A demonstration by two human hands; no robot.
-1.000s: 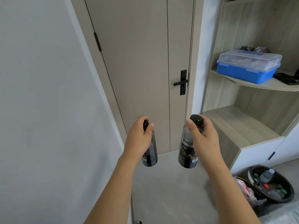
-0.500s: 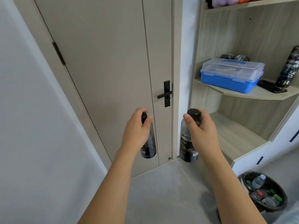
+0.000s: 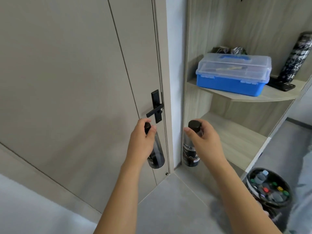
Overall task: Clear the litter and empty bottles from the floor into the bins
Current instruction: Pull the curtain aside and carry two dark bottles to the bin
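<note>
Head view. The left hand (image 3: 141, 141) grasps the neck of a dark bottle (image 3: 156, 154), fingers curled round it just below its black cap, so that the bottle hangs upright in front of the door (image 3: 76, 81), below the black lever handle (image 3: 156, 107). The right hand (image 3: 205, 141) grasps a second bottle (image 3: 190, 154) in the same way, thumb and fingers closed round the neck under a black cap; its dark label carries the print "PH8.0". The two bottles hang side by side, apart, level with each other, above the grey floor (image 3: 168, 200) near the corner where door frame meets shelf unit (image 3: 236, 141). At near right a round black bin (image 3: 249, 183) stands on the floor beside the shelf unit's lower edge; inside it lie several clear bottles with caps of different colours. On the upper shelf, far right, a blue box with a clear lid (image 3: 233, 73) rests, with a patterned cylindrical flask (image 3: 297, 56) standing upright to its right and a flat black object (image 3: 283, 85) lying just in front of the flask. Crumpled dark items behind the box cannot be made out.
</note>
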